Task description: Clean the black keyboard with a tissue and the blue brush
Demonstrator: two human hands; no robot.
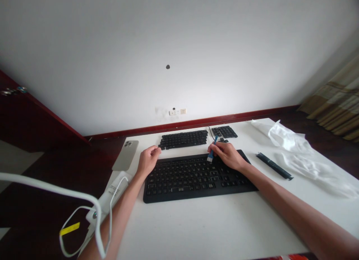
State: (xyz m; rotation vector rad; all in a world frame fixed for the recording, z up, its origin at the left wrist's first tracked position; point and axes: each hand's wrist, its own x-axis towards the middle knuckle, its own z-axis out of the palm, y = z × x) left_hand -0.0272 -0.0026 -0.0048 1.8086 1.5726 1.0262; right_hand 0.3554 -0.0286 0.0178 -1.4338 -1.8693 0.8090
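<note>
A black keyboard lies across the white table in front of me. My right hand holds a small blue brush with white bristles, its bristle end down on the keyboard's upper right rows. At the keyboard's top left corner rests my left hand, fingers curled on the edge. Behind the keyboard sit a block of removed black keycaps and a smaller block of keycaps.
A phone lies face down at the table's left edge, above a white power strip with a looping white cable. A black strip and crumpled clear plastic lie at right. Dark floor surrounds the table.
</note>
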